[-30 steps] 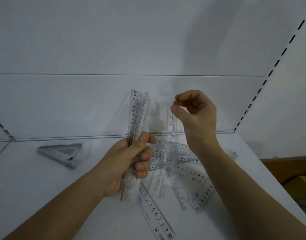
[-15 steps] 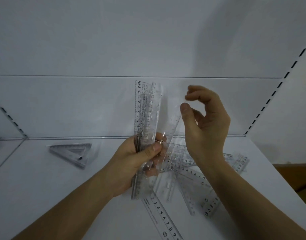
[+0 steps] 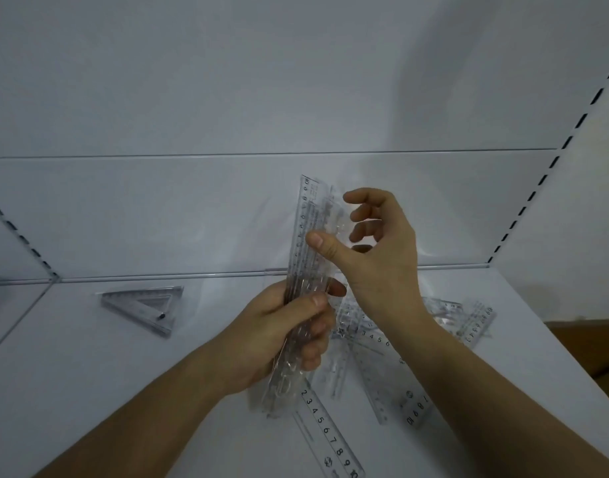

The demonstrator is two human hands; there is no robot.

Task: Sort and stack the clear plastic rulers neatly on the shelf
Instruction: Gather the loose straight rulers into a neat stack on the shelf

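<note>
Here, left hand (image 3: 278,334) gripping upright ruler bundle (image 3: 304,270). Right hand (image 3: 382,250) thumb pressing bundle, fingers loosely curled, holding nothing. Beneath, loose rulers (image 3: 392,360) scattered over shelf (image 3: 89,374).

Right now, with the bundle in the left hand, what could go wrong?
1. The left hand grips the ruler bundle low down; the tall top is steadied only by the right hand thumb, so the rulers could fan or slip.
2. Loose rulers lie crisscrossed directly below; a dropped bundle might scatter them.
3. One ruler points toward the shelf front and may get knocked off.
</note>
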